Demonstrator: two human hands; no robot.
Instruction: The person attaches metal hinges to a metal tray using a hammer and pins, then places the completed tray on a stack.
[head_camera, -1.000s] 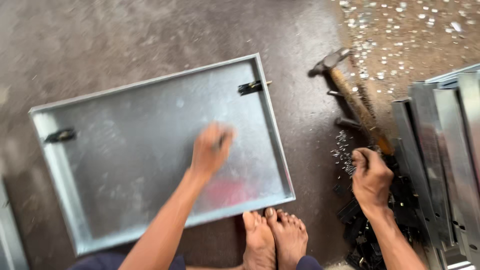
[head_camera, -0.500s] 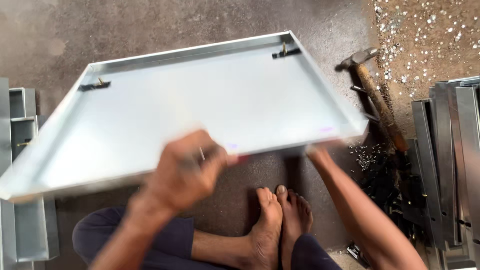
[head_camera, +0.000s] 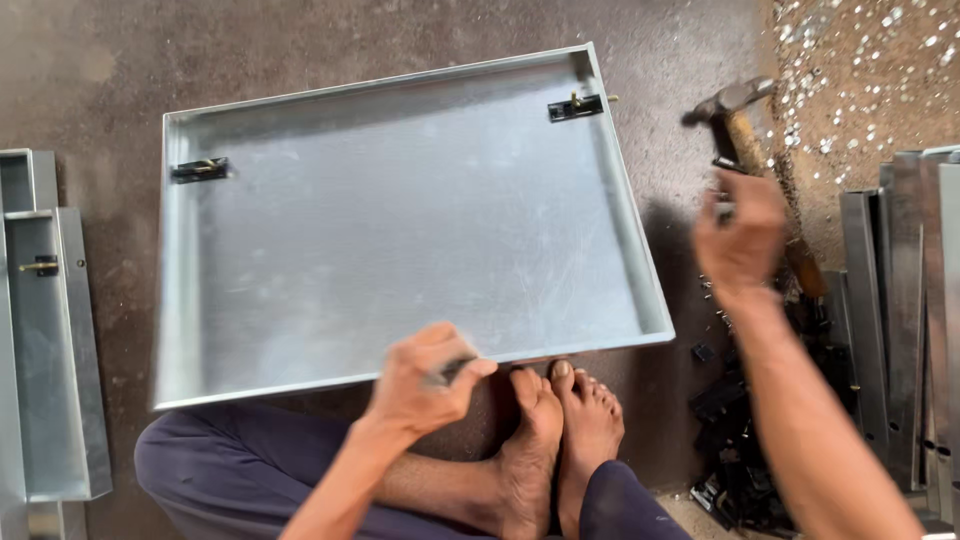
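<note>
The metal tray (head_camera: 400, 230) fills the middle of the frame, its near edge above the bare feet (head_camera: 560, 440); the left hand (head_camera: 425, 380), at lower centre, is clenched on that near rim around a small dark piece, while the right hand (head_camera: 742, 240), at right and clear of the tray, is curled around something small I cannot tell, just beside the hammer (head_camera: 750, 140). Inside the tray sit only 2 black clips (head_camera: 200, 170) fixed near its far corners. Compared with 0.5 s ago, the tray has dropped lower and flatter, and the right hand has left its rim.
</note>
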